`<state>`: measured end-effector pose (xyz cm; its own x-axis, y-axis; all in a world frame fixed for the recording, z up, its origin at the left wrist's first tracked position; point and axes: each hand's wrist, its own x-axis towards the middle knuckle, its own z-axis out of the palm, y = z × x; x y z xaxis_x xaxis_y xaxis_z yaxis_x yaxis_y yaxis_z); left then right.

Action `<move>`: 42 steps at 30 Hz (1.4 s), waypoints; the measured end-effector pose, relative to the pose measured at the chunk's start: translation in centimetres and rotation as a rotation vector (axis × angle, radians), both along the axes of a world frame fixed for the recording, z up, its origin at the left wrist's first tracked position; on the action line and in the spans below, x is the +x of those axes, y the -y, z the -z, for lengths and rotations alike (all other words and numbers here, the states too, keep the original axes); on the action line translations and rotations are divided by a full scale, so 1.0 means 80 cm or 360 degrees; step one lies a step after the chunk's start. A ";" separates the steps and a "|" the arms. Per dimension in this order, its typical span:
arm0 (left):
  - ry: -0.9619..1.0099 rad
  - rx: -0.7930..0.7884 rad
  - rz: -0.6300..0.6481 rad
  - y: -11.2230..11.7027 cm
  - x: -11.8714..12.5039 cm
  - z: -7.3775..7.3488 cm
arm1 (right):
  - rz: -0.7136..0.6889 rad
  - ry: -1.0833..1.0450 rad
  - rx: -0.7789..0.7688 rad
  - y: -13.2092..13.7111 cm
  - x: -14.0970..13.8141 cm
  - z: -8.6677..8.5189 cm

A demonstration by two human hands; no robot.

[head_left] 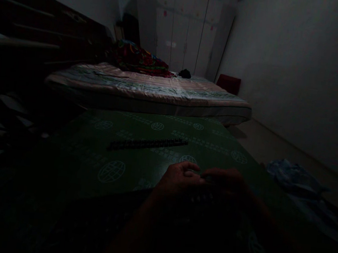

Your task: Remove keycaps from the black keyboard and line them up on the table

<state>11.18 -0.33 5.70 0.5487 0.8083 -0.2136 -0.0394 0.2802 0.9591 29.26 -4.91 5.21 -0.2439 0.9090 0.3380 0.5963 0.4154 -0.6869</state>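
The scene is very dark. My left hand (pixel 177 176) has its fingers bent inward, and their tips meet those of my right hand (pixel 225 176). Both hands look closed in a pinch; whatever lies between the fingertips is too dark and small to name. Beneath them is a wide black object (pixel 111 213) with small key-like shapes, perhaps a keyboard, mostly lost in shadow. Beyond my hands, a long narrow black strip (pixel 149 143) with a bumpy, toothed top lies slightly slanted on the green tabletop (pixel 141 164), touched by neither hand.
A bed with a striped sheet (pixel 160 89) stands behind the table, with a red patterned blanket (pixel 142 59) heaped on it. A pale wardrobe (pixel 181 35) is at the back. Crumpled bluish cloth or plastic (pixel 293 176) lies to the right, past the table's edge.
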 end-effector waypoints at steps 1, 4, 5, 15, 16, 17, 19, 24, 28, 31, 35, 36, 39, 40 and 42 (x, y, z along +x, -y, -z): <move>-0.0019 0.0008 -0.0029 -0.004 -0.001 0.001 | 0.0002 -0.0025 -0.0025 -0.008 0.003 -0.002; -0.0118 0.0127 -0.0228 -0.016 -0.010 0.001 | 0.0057 -0.0141 -0.0167 -0.052 0.017 0.002; -0.0122 0.0159 -0.0313 -0.020 -0.013 -0.001 | 0.0107 -0.0154 -0.0222 -0.072 0.022 0.007; 0.0081 0.0107 -0.0753 -0.033 -0.039 -0.014 | 0.0353 0.0020 -0.0383 -0.226 0.035 0.073; 0.0079 0.0110 -0.0773 -0.033 -0.039 -0.014 | 0.0359 0.0031 -0.0386 -0.233 0.034 0.076; 0.0079 0.0112 -0.0788 -0.032 -0.039 -0.013 | 0.0361 0.0043 -0.0392 -0.239 0.033 0.078; 0.0086 0.0102 -0.0798 -0.032 -0.039 -0.013 | 0.0360 0.0066 -0.0402 -0.250 0.032 0.082; 0.0044 0.0132 -0.0804 -0.034 -0.044 -0.012 | 0.0317 0.0105 -0.0435 -0.268 0.034 0.090; 0.0001 0.0148 -0.0771 -0.036 -0.045 -0.013 | 0.0312 0.0131 -0.0459 -0.272 0.036 0.092; -0.0010 0.0172 -0.0809 -0.032 -0.043 -0.015 | 0.0330 0.0141 -0.0473 -0.272 0.035 0.093; -0.0018 0.0190 -0.0820 -0.028 -0.040 -0.017 | 0.0333 0.0141 -0.0484 -0.272 0.034 0.092; -0.0018 0.0192 -0.0819 -0.028 -0.040 -0.017 | 0.0335 0.0140 -0.0485 -0.272 0.033 0.091; -0.0038 0.0206 -0.0810 -0.030 -0.041 -0.015 | 0.0345 0.0130 -0.0489 -0.271 0.032 0.091; -0.0049 0.0209 -0.0797 -0.031 -0.041 -0.015 | 0.0349 0.0126 -0.0491 -0.271 0.032 0.091; -0.0076 0.0213 -0.0754 -0.033 -0.043 -0.014 | 0.0357 0.0117 -0.0492 -0.270 0.031 0.090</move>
<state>7.77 2.31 6.80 0.1063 0.9886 -0.1070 -0.0876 0.1165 0.9893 31.75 16.69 -1.99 -0.0407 0.9988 0.0285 0.7012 0.0488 -0.7113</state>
